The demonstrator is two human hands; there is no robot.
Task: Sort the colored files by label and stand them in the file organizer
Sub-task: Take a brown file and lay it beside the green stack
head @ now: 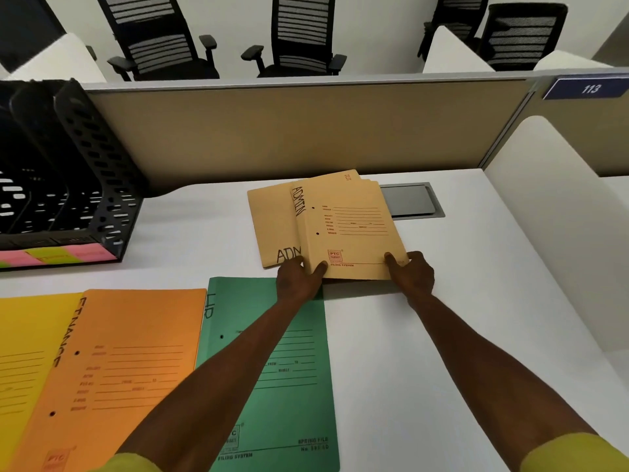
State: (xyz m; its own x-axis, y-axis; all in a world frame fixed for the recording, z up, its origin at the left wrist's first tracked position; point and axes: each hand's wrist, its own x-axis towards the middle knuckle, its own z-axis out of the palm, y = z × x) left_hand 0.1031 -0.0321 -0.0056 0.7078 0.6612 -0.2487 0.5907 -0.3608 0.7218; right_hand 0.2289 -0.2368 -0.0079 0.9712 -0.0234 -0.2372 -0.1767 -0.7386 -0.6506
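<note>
Two hands (354, 274) grip flat tan card ADMIN files (343, 229), near edge.

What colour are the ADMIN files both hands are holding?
Tan/buff with red printed form lines; the ADMIN files show best in the head view.

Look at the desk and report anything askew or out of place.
The tan ADMIN card files are fanned unevenly, edges not squared, with one jutting out left. Both hands, left and right, grip their near edge. The black perforated file organizer looks empty.
</note>
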